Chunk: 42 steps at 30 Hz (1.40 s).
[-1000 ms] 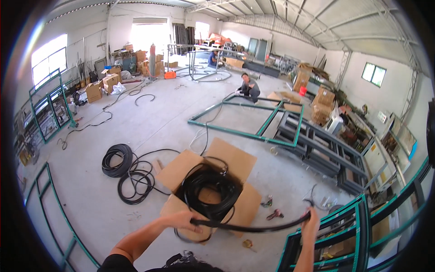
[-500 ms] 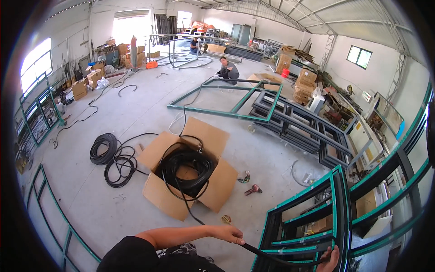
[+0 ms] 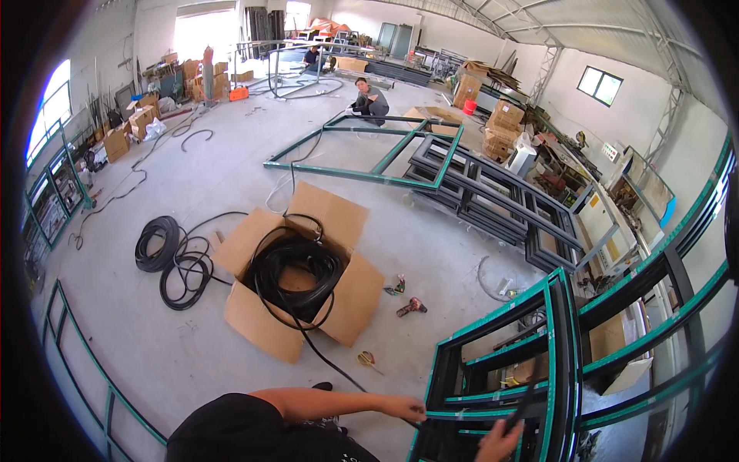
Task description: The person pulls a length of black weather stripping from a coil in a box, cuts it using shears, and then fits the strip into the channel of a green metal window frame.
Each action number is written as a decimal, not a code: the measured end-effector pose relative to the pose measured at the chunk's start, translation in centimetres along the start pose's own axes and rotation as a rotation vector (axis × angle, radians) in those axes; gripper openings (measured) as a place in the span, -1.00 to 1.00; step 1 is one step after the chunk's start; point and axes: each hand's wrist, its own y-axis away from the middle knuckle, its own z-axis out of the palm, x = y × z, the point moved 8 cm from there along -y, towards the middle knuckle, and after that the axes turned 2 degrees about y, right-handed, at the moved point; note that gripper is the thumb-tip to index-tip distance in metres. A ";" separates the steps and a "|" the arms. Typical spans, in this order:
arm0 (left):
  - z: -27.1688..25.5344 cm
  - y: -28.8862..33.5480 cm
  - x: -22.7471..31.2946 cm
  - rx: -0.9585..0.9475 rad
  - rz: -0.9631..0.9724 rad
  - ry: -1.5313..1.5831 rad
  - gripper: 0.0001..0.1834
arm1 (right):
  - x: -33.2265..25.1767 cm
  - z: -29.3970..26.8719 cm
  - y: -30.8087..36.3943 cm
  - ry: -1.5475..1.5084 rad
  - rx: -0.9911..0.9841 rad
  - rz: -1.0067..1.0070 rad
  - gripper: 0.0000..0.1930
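My left hand [image 3: 404, 408] is closed around a black rubber strip [image 3: 335, 365], which runs down from the coil [image 3: 265, 269] in an open cardboard box [image 3: 358, 304]. Beside a stack of dark window frames edged in green [image 3: 566, 346], my right hand [image 3: 499, 443] grips the same kind of strip; a blurred length of it stands up past the fingers. Both hands are at the near left side of these frames. Whether the strip runs unbroken between the two hands is hard to make out.
On the floor lie scissors [image 3: 367, 359], a power drill [image 3: 412, 307] and loose black coils [image 3: 158, 243]. Ahead, a green frame [image 3: 350, 175] rests on stacked dark frames [image 3: 500, 200], with a person [image 3: 371, 104] crouching behind. Another green-edged frame [image 3: 100, 369] stands at my left.
My right hand has moved left and nearer to my left hand, and its piece of strip has swung upward. The view has turned slightly, shifting the room left and up.
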 end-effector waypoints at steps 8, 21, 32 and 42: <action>-8.8 1.6 6.5 0.350 0.234 1.002 -0.44 | -4.8 13.4 5.5 -0.501 -0.247 0.148 -0.93; -15.0 6.4 8.8 0.403 0.381 1.492 -0.73 | -7.0 21.0 8.0 -0.719 -0.510 0.343 -0.91; -13.0 6.1 10.5 0.301 0.380 1.513 -0.83 | -7.6 19.4 8.3 -0.707 -0.504 0.340 -0.90; -14.0 7.4 13.4 0.399 0.435 1.413 -0.89 | -10.4 19.4 6.5 -0.641 -0.472 0.167 -0.80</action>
